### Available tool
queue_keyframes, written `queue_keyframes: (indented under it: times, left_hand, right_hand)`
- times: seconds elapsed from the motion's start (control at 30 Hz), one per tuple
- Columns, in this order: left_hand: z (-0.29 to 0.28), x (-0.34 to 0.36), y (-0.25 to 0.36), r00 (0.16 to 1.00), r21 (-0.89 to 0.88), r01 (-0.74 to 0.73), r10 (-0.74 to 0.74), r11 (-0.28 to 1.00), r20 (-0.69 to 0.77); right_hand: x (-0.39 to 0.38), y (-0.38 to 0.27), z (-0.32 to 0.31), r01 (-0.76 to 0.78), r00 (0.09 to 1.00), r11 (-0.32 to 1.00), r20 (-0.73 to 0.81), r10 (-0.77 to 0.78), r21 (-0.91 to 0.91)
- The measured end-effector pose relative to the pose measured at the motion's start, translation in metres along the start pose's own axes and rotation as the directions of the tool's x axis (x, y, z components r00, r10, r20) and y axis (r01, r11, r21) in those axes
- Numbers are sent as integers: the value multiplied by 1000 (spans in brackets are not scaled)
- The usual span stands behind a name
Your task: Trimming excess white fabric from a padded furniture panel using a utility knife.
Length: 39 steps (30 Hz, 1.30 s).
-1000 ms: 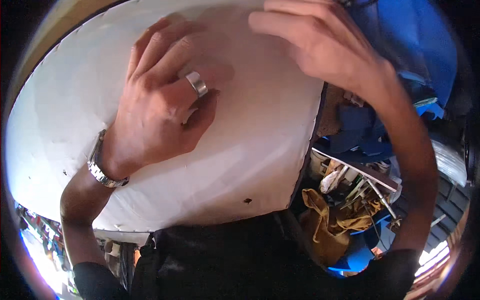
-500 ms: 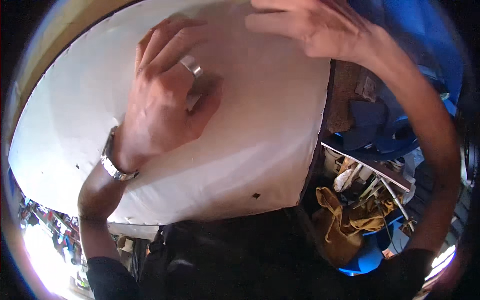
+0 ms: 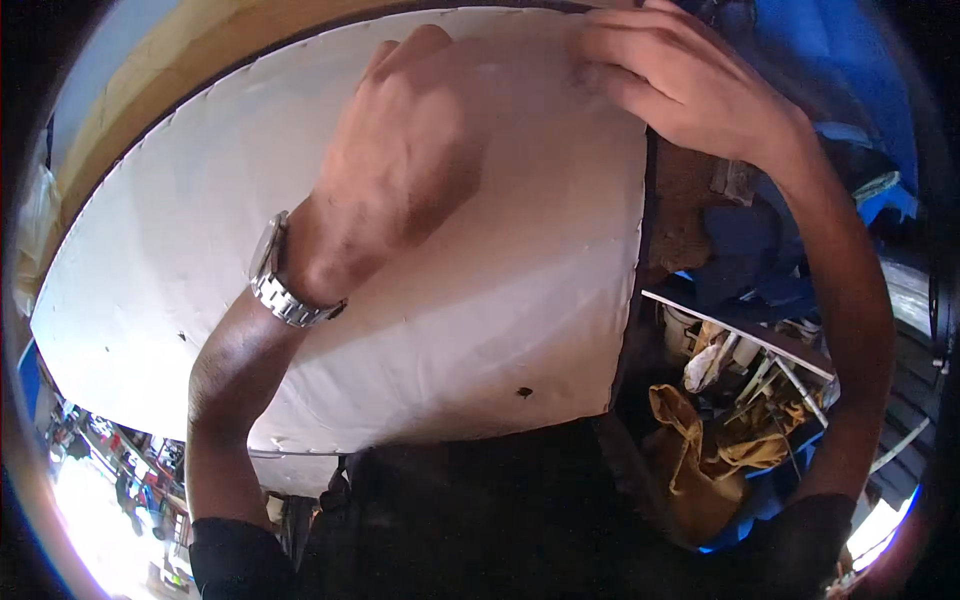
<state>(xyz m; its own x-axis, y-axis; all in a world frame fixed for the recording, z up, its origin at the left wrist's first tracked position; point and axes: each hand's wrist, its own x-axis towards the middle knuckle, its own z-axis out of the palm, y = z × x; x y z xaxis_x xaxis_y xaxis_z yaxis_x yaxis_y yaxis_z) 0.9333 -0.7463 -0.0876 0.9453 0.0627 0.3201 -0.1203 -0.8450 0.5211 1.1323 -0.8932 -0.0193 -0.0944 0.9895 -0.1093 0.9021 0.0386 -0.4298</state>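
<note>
A large pale, smooth-faced panel [image 3: 480, 310] with a dark edge and a curved far side lies in front of me. Over its far middle part is my left hand [image 3: 400, 150], back upward and fingers curled closed. The fingertips are hidden beneath it, so whatever they may hold cannot be made out. A metal wristwatch [image 3: 285, 295] sits on that wrist. At the panel's far right corner my right hand [image 3: 690, 90] reaches in from the right, fingers apart and bent over the surface. Its fingertips are blurred, and nothing shows in them.
A brown cloth [image 3: 700, 460] and assorted rods and scraps lie in a cluttered heap at the right, beside a white-edged board [image 3: 740, 325]. Blue sheeting [image 3: 830, 60] hangs at the far right. Beyond the panel runs a tan surface [image 3: 130, 110]. Small clutter stands at lower left.
My left hand has moved right and away from me, its fingers going from spread to curled. The right hand has shifted slightly right and nearer, fingers more bent. The view has shifted a little.
</note>
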Motion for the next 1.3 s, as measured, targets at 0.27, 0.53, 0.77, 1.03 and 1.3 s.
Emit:
queue_keyframes:
  times: [0.27,0.53,0.77,1.03,1.3]
  left_hand:
    - [18,-2,-6,993,20,-18,21,1000,-113]
    - [19,-7,-2,985,17,3,0,1000,-170]
    - [19,-5,-3,992,13,-4,6,1000,-128]
    - [19,-7,-9,991,8,-27,28,1000,-134]
    - [2,4,-16,991,-16,-129,129,992,29]
  right_hand:
    - [19,-9,-6,-178,977,981,133,167,76]
    - [56,-25,-26,-244,811,966,528,250,-83]
    - [63,-22,-26,-75,858,993,501,111,-92]
    - [38,-20,13,-314,817,919,426,389,-237]
    - [-14,-58,53,-409,868,907,-264,420,100]
